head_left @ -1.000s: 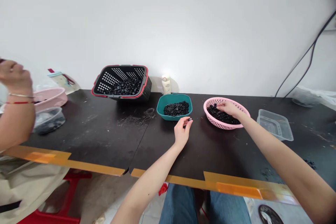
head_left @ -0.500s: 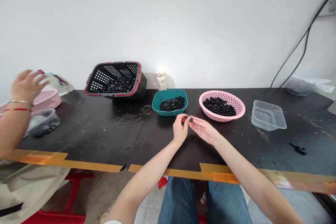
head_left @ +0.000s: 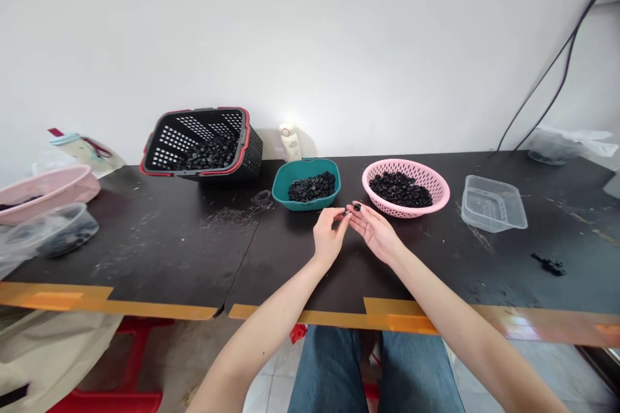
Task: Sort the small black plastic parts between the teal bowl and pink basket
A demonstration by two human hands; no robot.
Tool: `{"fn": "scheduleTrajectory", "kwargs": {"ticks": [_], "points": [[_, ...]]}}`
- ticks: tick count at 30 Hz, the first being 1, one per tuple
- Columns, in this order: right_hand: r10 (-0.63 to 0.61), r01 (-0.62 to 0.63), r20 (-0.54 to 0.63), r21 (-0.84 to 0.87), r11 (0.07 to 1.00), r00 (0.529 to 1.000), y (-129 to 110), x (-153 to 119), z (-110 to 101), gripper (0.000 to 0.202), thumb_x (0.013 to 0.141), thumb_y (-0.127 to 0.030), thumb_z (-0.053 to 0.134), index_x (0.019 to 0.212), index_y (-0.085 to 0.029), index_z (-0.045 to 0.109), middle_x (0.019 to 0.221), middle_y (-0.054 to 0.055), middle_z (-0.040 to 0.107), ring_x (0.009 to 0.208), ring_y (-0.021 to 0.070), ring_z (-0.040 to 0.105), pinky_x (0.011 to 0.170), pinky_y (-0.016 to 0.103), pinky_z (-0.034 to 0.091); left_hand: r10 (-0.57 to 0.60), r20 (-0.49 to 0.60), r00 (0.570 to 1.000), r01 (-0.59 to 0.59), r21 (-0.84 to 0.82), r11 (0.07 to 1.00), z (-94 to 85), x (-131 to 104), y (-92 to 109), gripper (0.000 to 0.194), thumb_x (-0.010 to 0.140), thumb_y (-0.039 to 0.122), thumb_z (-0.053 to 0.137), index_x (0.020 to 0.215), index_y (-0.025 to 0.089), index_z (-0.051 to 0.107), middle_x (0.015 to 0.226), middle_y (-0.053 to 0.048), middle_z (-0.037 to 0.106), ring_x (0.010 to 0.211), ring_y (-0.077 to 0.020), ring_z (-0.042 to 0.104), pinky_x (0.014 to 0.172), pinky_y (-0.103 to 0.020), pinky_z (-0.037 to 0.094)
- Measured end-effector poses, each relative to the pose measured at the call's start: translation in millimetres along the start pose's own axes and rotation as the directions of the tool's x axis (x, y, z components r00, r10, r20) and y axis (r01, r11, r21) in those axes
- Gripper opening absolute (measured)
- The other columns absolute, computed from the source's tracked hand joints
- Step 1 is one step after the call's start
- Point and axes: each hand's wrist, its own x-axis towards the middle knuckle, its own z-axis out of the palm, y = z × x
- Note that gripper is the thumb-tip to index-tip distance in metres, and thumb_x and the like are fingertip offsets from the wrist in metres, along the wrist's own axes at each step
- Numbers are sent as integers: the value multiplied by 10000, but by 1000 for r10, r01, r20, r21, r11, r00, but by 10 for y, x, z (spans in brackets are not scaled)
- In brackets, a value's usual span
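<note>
The left hand (head_left: 328,237) pinches a small black piece (head_left: 344,212); the right hand (head_left: 378,236), fingers loosely open, carries another black piece (head_left: 357,207). Both are above the worktop (head_left: 300,264), short of its front edge; that loose hold could let one drop.

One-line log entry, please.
left hand: pinching small black part | right hand: black part at fingertips | hands: before teal basin

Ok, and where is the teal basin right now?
In the head view, the teal basin sits on the tabletop just left of center, between the dark crate and the pink basket, in front of the white bottle.
</note>
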Motion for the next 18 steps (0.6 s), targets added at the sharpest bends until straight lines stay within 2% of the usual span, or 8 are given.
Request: {"fn": "scheduleTrajectory", "kwargs": {"ticks": [5, 11, 18], "points": [[62, -62, -5, 38, 997, 998, 30, -28, 14, 223, 787, -344, 662, 982, -238, 679, 1085, 35, 691, 1084, 197, 606, 1010, 377, 449, 42, 39, 998, -42, -4, 999, -13, 3, 41, 184, 850, 330, 581, 975, 208, 641, 891, -30, 654, 783, -130, 612, 754, -273, 518], [222, -211, -41, 184, 960, 974, 40, -56, 40, 140, 772, -309, 683, 881, -221, 684, 927, 2, 720, 926, 136, 650, 922, 275, 490, 33, 35, 999, -34, 46, 998, 0, 2, 58, 197, 838, 333, 602, 965, 193, 658, 860, -24, 669, 701, -110, 601, 690, -247, 507], [246, -221, -97, 214, 952, 964, 51, -56, 41, 111, 751, -287, 706, 828, -212, 680, 869, -1, 719, 854, 126, 655, 859, 256, 514, 21, 58, 998, -28, 117, 993, 17, -10, 63, 190, 835, 333, 606, 943, 188, 664, 835, -14, 679, 670, -102, 595, 652, -227, 494]]}}
